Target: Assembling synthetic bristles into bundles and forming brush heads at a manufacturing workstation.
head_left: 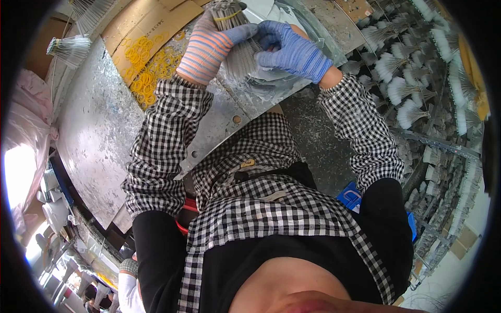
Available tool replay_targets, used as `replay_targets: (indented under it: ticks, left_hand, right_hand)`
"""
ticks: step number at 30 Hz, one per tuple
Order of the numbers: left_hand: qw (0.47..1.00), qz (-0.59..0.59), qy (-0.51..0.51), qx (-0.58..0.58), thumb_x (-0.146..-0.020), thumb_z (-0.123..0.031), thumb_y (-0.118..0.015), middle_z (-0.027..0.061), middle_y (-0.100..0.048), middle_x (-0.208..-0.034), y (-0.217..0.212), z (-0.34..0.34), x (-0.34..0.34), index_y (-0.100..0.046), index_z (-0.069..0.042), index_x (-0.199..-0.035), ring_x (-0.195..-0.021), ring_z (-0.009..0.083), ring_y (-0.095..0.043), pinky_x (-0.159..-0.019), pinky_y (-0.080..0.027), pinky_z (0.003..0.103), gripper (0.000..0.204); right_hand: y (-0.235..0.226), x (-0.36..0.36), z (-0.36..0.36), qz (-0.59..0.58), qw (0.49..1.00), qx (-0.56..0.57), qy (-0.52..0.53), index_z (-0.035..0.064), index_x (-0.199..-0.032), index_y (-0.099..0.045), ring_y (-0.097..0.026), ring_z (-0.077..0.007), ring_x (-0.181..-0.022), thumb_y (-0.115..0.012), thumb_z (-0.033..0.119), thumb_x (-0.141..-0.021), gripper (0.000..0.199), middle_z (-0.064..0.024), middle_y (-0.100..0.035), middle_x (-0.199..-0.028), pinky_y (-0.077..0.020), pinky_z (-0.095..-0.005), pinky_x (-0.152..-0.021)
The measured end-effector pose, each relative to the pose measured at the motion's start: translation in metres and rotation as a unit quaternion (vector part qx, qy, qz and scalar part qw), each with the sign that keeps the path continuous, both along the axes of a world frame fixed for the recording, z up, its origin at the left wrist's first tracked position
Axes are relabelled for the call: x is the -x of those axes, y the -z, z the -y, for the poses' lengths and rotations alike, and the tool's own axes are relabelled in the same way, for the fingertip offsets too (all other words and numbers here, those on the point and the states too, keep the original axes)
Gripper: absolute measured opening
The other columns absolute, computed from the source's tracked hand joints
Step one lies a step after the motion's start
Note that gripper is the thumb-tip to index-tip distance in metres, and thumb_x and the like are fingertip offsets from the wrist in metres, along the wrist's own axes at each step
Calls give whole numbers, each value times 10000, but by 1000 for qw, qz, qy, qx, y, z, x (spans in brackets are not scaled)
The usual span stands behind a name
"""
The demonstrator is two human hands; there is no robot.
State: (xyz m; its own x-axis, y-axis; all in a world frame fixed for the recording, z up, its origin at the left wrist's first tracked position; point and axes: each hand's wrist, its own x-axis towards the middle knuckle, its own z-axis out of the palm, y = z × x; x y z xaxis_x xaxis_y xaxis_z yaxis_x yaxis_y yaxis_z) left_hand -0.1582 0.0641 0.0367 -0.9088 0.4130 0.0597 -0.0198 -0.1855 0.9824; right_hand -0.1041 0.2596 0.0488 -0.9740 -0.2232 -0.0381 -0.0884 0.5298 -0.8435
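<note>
A tight bundle of thin grey wire-like stems (241, 57) stands at the top middle, a yellow rubber band around its upper part. My left hand (206, 48), in an orange-and-grey striped glove, wraps it from the left, thumb laid across its front. On its right side is my right hand (297, 52) in a blue striped glove, with fingers and thumb curled together against the stems. What sits between those right fingertips is hidden. Beneath the hands, clear plastic sheeting (292, 83) covers part of the worn metal tabletop (96, 141).
Loose yellow rubber bands (148, 68) lie on flattened cardboard (122, 26) left of my hands. Another bundle of thin rods (70, 48) is at the upper left. Racks of white-tufted brushes (402, 88) fill the right side. A person's sleeve (128, 284) shows at lower left.
</note>
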Motion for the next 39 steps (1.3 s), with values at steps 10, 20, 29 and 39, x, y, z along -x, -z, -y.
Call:
replay_targets:
  ticks: [10,20,29,39]
  left_hand:
    - [773,-551,57,310,-677,-192,-820,146,-601,-1068,-20,-30,33,-612,-95,-1129,-1040,371,-576,-895,-486,456,507]
    - [717,-606,112,326,-671,-133,-766,121,-597,-1064,10,-32,45,-606,-119,-1136,-1033,346,-575,-893,-476,443,492]
    - [718,-608,123,315,-702,-159,-747,117,-595,-1041,10,-39,48,-605,-120,-1127,-1007,337,-581,-870,-474,447,450]
    - [714,-595,61,364,-692,-231,-859,103,-643,-1124,30,-38,48,-609,-135,-1202,-1048,330,-628,-910,-515,420,576]
  right_hand:
    - [55,35,-36,-90,968,-234,2,127,-1115,-729,-712,-296,-882,-636,628,-868,566,-119,-751,-954,-554,-398,-853]
    - [88,46,-33,-51,958,-283,12,91,-1108,-714,-706,-315,-895,-661,636,-849,606,-135,-741,-945,-555,-406,-865]
    - [88,42,-35,-32,946,-321,36,102,-1099,-713,-701,-336,-891,-668,559,-868,514,-143,-739,-960,-553,-416,-860]
    - [75,31,-29,-66,973,-218,46,71,-1016,-725,-689,-367,-847,-690,420,-839,393,-180,-721,-899,-546,-429,-789]
